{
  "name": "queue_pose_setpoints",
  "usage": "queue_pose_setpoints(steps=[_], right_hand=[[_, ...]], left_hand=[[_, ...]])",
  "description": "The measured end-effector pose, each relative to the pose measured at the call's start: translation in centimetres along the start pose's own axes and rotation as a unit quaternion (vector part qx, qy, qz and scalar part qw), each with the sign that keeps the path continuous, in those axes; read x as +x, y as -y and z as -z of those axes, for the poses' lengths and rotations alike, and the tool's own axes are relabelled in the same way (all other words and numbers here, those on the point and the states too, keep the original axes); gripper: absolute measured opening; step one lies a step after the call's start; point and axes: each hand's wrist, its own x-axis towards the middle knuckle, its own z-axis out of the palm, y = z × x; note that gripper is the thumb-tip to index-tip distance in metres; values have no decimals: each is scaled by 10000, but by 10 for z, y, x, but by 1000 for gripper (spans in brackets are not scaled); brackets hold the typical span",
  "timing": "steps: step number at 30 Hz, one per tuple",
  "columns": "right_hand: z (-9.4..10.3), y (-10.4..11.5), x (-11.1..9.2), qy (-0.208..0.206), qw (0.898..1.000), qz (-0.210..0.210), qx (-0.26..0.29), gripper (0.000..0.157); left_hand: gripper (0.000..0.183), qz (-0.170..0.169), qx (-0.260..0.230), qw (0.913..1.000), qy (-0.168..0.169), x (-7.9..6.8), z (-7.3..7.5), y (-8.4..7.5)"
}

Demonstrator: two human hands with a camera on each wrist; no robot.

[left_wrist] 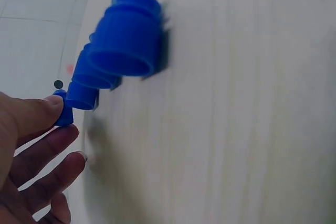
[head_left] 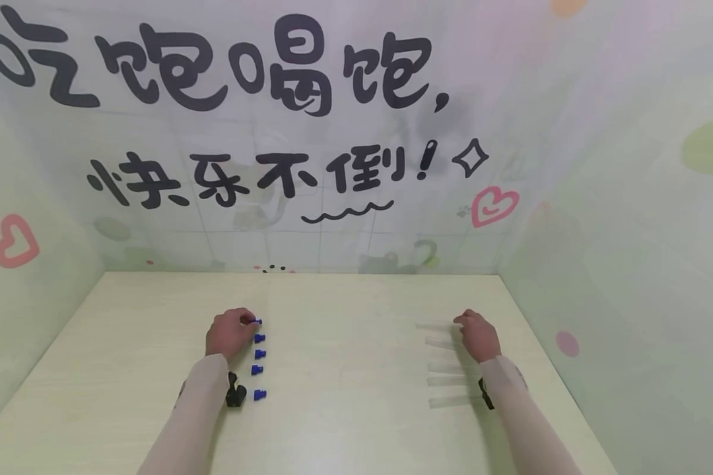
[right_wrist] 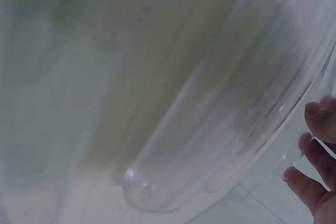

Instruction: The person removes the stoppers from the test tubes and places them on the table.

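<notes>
In the head view, my left hand (head_left: 228,332) is at the far end of a column of blue caps (head_left: 259,354). It pinches the farthest blue cap (left_wrist: 65,109) between thumb and fingers, as the left wrist view shows more closely. Several stepped, hollow caps lie beside that hand, their wide ends open. Across the table, my right hand (head_left: 478,335) pinches the farthest clear test tube (head_left: 432,325) near its right end. More clear test tubes (head_left: 451,381) lie sideways nearer to me, partly beneath that wrist. One rounded tube end (right_wrist: 147,190) looms large in the right wrist view.
The pale wooden table (head_left: 344,422) reaches back to a printed wall (head_left: 356,244) with dark lettering. Side walls (head_left: 647,277) stand along the left and right edges. A black wrist device (head_left: 235,394) sits close to the nearer caps.
</notes>
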Motion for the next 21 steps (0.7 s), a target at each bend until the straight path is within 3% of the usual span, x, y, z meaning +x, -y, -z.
queue_pose_setpoints(steps=[9, 21], right_hand=[[6, -7, -3, 566, 9982, -183, -99, 20], [5, -9, -5, 445, 9989, -73, -155, 18]], left_hand=[[20, 101, -37, 9999, 117, -2, -1, 3], [19, 127, 79, 9999, 54, -2, -4, 0]])
